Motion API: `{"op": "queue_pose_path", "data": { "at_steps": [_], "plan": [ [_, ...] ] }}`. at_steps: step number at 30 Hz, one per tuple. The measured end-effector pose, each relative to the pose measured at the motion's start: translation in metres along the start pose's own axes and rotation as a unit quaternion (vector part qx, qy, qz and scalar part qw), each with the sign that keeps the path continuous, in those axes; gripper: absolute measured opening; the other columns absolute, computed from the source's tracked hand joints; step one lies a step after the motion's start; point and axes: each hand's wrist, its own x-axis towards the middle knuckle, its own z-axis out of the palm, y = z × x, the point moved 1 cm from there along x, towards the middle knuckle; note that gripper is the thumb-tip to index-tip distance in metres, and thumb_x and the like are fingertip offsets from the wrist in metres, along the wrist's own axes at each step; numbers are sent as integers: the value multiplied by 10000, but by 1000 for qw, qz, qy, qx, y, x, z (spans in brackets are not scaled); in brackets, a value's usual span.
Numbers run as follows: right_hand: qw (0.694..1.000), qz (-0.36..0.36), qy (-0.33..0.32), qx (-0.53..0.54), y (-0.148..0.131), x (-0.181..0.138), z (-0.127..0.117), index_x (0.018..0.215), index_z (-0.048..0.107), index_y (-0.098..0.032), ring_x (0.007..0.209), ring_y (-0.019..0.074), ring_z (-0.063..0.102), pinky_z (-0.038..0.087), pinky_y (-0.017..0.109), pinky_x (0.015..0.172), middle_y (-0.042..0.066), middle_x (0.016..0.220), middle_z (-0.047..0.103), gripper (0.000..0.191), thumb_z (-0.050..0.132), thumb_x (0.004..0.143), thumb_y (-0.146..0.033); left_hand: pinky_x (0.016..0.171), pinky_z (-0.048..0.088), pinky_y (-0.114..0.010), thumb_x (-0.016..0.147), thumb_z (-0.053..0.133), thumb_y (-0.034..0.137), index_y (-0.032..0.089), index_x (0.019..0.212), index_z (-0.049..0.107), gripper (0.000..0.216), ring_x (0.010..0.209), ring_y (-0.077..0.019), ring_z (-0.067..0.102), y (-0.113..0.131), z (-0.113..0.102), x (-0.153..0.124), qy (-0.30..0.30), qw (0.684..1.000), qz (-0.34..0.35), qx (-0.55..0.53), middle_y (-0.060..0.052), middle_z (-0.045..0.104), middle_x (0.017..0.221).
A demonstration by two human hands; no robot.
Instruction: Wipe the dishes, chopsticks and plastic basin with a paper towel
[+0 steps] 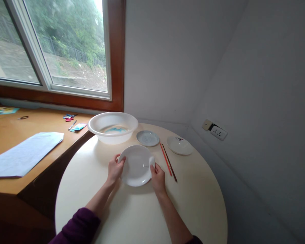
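Observation:
A white plate sits near the middle of the round cream table, tilted slightly toward me. My left hand grips the plate's left rim with curled fingers. My right hand is at the plate's right rim, fingers closed on a small white cloth or tissue pressed against the edge.
Behind the plate stands a white plastic basin with some water. A small bluish saucer, a pair of red chopsticks and a white dish lie to the right. A wooden desk with papers adjoins on the left. A wall socket is at right.

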Motion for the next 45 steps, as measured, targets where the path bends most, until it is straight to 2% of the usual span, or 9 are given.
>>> {"op": "queue_pose_path", "data": {
  "at_steps": [4, 9, 14, 18, 22, 29, 35, 39, 45],
  "plan": [
    [998, 44, -22, -29, 1, -1, 2, 571, 588, -128, 482, 120, 453, 365, 225, 449, -5, 469, 522, 382, 602, 634, -504, 497, 443, -256, 652, 637, 490, 172, 904, 600, 408, 550, -174, 599, 13, -3, -5, 41, 998, 53, 13, -36, 677, 660],
    [993, 97, -73, 5, -3, -11, 10, 557, 596, -121, 371, 127, 461, 354, 227, 322, 3, 431, 510, 354, 630, 635, -464, 541, 458, -251, 610, 692, 476, 183, 851, 596, 391, 588, -166, 596, 32, -12, -4, 88, 991, 98, 2, -26, 666, 666],
    [989, 125, -54, 56, -3, -15, 18, 620, 606, -105, 439, 149, 535, 424, 236, 340, 45, 519, 589, 381, 649, 621, -483, 614, 481, -285, 624, 673, 476, 140, 904, 603, 444, 749, -231, 629, 37, -11, -5, -43, 997, 40, -59, -86, 680, 802],
    [967, 174, 2, 187, -3, -18, 22, 771, 618, -100, 545, 171, 593, 464, 254, 403, 90, 694, 669, 417, 678, 601, -476, 810, 470, -328, 619, 676, 375, 143, 1085, 541, 538, 992, -254, 581, 25, 16, -34, -100, 988, 64, -96, -117, 634, 1055],
    [966, 171, -22, 191, -8, -20, 20, 655, 588, -116, 361, 116, 470, 353, 220, 316, 5, 451, 552, 362, 671, 627, -467, 698, 505, -361, 658, 579, 308, 127, 1055, 550, 438, 860, -258, 612, 14, 36, -49, -155, 981, -3, -117, -110, 649, 931],
    [981, 148, -18, 127, -13, -12, 14, 500, 482, -165, 284, 92, 382, 277, 217, 278, -38, 332, 428, 411, 650, 613, -523, 722, 495, -334, 487, 623, 119, 175, 978, 612, 495, 978, -320, 562, 59, -3, -5, -247, 968, 38, -36, -96, 650, 939],
    [972, 163, -8, 168, -17, -20, 21, 499, 476, -177, 283, 81, 356, 257, 215, 278, -44, 340, 423, 397, 618, 639, -521, 798, 471, -347, 609, 619, 294, 163, 1120, 478, 546, 987, -257, 568, 37, 21, -37, -97, 986, 94, -102, -106, 589, 1059],
    [966, 191, -71, 160, -18, -29, 27, 502, 479, -180, 284, 82, 350, 245, 214, 282, -42, 334, 417, 370, 602, 658, -492, 713, 481, -348, 602, 620, 304, 127, 976, 545, 420, 841, -245, 601, 19, 31, -46, -114, 989, 18, -90, -96, 624, 872],
    [977, 173, -96, 82, -16, -21, 23, 459, 431, -200, 271, 86, 339, 226, 213, 278, -42, 304, 385, 418, 592, 636, -542, 513, 440, -257, 507, 613, 199, 147, 937, 596, 433, 691, -205, 571, 51, -7, -16, -189, 981, -25, -29, -51, 624, 785]
  ]
}}
